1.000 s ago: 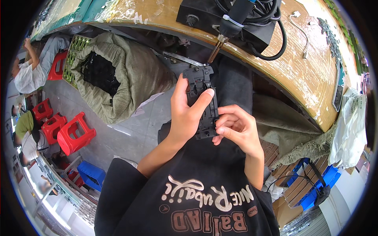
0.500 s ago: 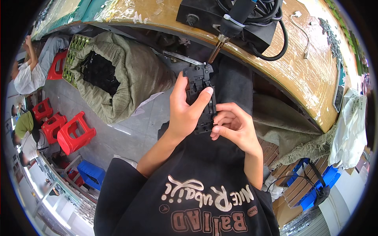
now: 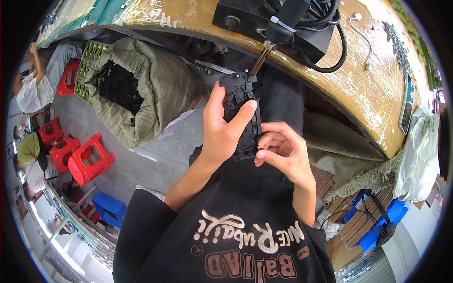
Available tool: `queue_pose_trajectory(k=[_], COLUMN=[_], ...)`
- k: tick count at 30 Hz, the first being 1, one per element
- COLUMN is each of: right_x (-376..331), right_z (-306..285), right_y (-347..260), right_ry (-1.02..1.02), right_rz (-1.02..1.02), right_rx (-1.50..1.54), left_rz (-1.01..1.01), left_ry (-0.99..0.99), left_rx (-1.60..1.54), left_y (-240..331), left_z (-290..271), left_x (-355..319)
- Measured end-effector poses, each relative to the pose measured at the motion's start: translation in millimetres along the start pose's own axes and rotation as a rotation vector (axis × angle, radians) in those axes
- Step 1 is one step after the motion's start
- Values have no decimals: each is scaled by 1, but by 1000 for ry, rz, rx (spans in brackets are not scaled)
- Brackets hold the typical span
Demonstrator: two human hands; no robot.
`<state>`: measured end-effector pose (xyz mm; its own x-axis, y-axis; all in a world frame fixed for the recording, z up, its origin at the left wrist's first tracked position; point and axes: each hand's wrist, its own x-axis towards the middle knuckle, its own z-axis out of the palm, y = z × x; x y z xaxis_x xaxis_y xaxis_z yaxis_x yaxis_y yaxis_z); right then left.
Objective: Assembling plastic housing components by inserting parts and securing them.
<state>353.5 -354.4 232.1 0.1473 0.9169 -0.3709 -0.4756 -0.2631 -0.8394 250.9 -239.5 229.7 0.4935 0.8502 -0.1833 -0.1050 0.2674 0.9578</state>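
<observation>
A long black plastic part (image 3: 247, 129) with moulded ribs and slots is held up over my lap. My left hand (image 3: 224, 129) grips it along the left side, thumb lying across its face. At its lower right edge, my right hand (image 3: 285, 153) has curled fingers, with thumb and fingertips closed on the rim. Any small piece between those fingertips is too hidden to make out. A soldering-iron-like tool (image 3: 281, 28) points down from the bench, its metal tip (image 3: 260, 60) at the part's upper right corner; contact is hard to tell.
The wooden bench (image 3: 368, 89) curves across the top, bearing a black box (image 3: 231, 21), thick cables and a white-plugged cord (image 3: 362, 40). A cloth sack (image 3: 165, 85) of black pieces stands left. Red stools (image 3: 92, 160), a blue crate (image 3: 109, 210) and other people lie farther left.
The black part's top end has shifted slightly upward, close under the tool tip. Both hands keep their hold with barely any motion.
</observation>
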Motion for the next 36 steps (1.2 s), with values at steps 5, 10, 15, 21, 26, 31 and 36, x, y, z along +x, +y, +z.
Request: queue_pose_trajectory(k=[5,10,15,21,26,31,36], right_x=[-2,-1,6,1,-13,-29,-51], right_z=[2,1,-3,-3,-10,-21,-49], right_y=[-2,5,14,23,30,36,45], right_ry=[5,33,46,51,-21,40,46], right_rz=[-22,-27,-16,21,32,85,87], right_rx=[-29,-26,0,4,39,73,154], left_rz=[-33,87,76,-28,-75,-208,-182], left_ry=[-4,-13,-29,-47,-237,-266,-464], left_rx=[-47,-10,36,2,-169,-177,11], left_y=[-1,-8,-18,-31,-29,-40,-51], left_z=[0,-1,-5,-12,-13,0,8], left_x=[0,2,4,-3,-8,-15,-23])
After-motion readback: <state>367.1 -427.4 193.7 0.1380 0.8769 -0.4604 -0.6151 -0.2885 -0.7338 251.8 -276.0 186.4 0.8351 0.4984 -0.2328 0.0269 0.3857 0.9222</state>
